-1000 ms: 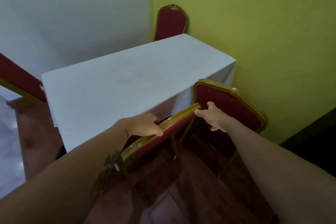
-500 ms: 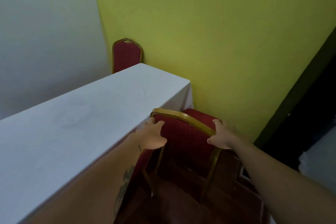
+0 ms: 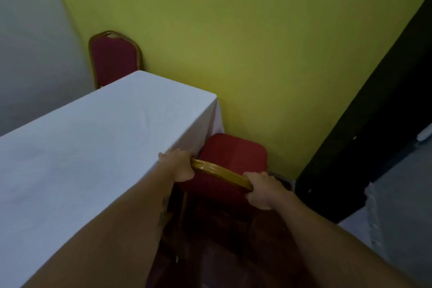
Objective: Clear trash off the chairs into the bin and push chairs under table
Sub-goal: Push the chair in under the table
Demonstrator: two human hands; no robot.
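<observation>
A red chair (image 3: 233, 154) with a gold frame stands at the near right corner of the table (image 3: 93, 147), which wears a white cloth. My left hand (image 3: 178, 166) grips the left end of the chair's top rail, right against the cloth edge. My right hand (image 3: 263, 190) grips the rail's right end. The red seat shows beyond the rail, close to the yellow wall, with its left part under the hanging cloth. No trash or bin is in view.
A second red chair (image 3: 114, 58) stands behind the table's far end in the corner. The yellow wall (image 3: 257, 54) runs close along the right. A dark door frame (image 3: 364, 147) slants at the right. Dark wood floor (image 3: 222, 252) lies below.
Both hands went from the chair lying tipped on its side to the chair by the wall. I now stand over it, looking down on its seat beside the table corner.
</observation>
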